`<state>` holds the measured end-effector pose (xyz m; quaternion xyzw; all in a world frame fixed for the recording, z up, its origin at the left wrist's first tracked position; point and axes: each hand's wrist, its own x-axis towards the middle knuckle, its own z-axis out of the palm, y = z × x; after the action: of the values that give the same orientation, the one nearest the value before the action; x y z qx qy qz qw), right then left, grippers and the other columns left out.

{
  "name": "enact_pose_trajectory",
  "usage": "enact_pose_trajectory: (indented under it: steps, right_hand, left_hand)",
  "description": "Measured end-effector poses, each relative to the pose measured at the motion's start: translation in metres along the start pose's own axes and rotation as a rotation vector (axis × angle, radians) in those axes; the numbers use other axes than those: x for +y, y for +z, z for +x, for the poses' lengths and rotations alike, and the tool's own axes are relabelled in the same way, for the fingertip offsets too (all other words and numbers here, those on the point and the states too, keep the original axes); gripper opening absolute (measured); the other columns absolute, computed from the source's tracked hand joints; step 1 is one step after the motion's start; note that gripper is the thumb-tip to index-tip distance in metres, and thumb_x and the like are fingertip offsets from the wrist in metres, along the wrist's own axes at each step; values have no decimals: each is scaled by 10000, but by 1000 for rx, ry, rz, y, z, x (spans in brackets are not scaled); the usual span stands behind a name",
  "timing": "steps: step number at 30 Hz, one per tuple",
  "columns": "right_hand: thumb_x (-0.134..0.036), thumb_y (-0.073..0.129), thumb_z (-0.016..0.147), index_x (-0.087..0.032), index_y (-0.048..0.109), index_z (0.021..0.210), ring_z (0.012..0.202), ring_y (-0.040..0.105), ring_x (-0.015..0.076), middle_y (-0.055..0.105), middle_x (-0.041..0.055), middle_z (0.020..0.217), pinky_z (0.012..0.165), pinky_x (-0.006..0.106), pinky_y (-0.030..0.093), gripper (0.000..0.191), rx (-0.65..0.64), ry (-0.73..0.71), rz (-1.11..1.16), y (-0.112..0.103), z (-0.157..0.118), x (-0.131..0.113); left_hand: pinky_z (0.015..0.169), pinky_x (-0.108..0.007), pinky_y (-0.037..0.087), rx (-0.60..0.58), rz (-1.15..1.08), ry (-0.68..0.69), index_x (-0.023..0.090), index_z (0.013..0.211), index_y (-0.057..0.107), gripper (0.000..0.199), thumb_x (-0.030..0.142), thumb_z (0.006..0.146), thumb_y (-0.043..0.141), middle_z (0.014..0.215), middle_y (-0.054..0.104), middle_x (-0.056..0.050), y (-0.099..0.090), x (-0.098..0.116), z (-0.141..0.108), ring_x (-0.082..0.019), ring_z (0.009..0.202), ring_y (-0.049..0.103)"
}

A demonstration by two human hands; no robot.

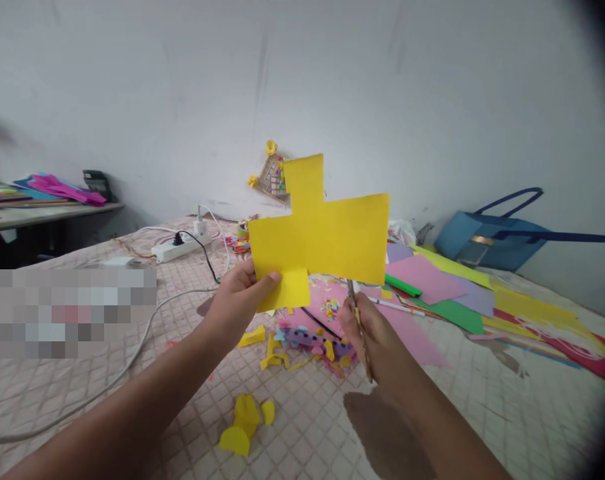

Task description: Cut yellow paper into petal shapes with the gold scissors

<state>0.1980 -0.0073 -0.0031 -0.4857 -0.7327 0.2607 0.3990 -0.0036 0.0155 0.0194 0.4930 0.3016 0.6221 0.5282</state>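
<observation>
A yellow sheet of paper [327, 233], cut to a stepped cross-like outline, is held up in front of me. My left hand [242, 293] pinches its lower left part, with the thumb lying over the front. In my right hand [369, 327] is a pair of scissors [357, 313], pointing up at the paper's lower right edge. The upper ends of the blades pass behind or at that edge, so I cannot tell how far apart they are. Yellow paper scraps [245, 420] lie on the tabletop below, and more yellow cuttings [275, 357] lie farther back.
Coloured paper sheets [432, 280] spread over the right side, near a blue bag [492, 240]. A white power strip [182, 247] with cables stands at the left rear. Behind the paper are a pink sheet [412, 340] and a purple decorated strip [307, 340]. A side table [57, 215] holds more paper.
</observation>
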Motion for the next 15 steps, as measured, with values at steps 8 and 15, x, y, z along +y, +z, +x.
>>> enact_pose_trajectory:
  steps: [8, 15]
  right_hand:
    - [-491, 359, 877, -222, 355, 786, 661, 475, 165, 462, -9, 722, 581, 279, 376, 284, -15, 29, -237, 5, 0, -1]
    - [-291, 478, 782, -224, 353, 775, 629, 474, 180, 494, 4, 696, 527, 272, 310, 143, -14, 45, -390, 4, -2, -5]
  left_hand:
    - [509, -190, 492, 173, -79, 16, 141, 870, 622, 215, 196, 667, 664, 802, 669, -38, -2, 7, 5, -119, 619, 616]
    - [471, -220, 465, 104, 61, -18, 179, 757, 638, 137, 268, 653, 644, 712, 666, -15, -14, -4, 4, -147, 587, 604]
